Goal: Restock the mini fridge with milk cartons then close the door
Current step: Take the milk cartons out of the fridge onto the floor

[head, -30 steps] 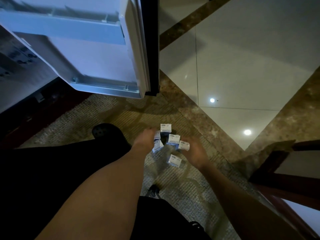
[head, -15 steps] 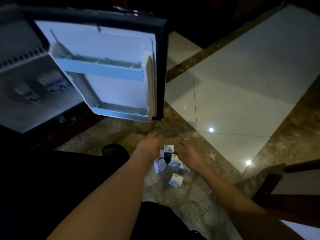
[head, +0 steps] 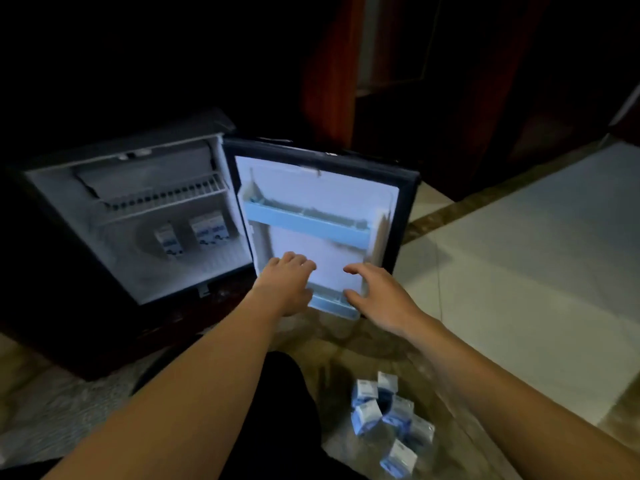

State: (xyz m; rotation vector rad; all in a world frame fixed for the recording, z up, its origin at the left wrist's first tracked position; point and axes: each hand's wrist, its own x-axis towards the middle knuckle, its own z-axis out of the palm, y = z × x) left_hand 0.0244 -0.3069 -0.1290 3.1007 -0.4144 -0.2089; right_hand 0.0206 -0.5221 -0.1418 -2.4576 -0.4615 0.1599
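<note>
Gaping door (head: 311, 192), hands (head: 285, 285) (head: 377, 296) by btm edge

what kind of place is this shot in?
Probably a hotel or guest room, though it's dim: a mini fridge at floor level, glossy tiled floor with a marble-look border, and dark wood furniture behind.

No legible text in frame. Floor milk cartons (head: 388, 415): white faces, blue print blocks, letters blurred, brand unresolvable. Stocked cartons (head: 207, 229) inside mini fridge (head: 162, 278): same blue markings, too small and dim to read. Door (head: 311, 188) inner liner: nothing readable. Low light, motion blur throughout.
</note>
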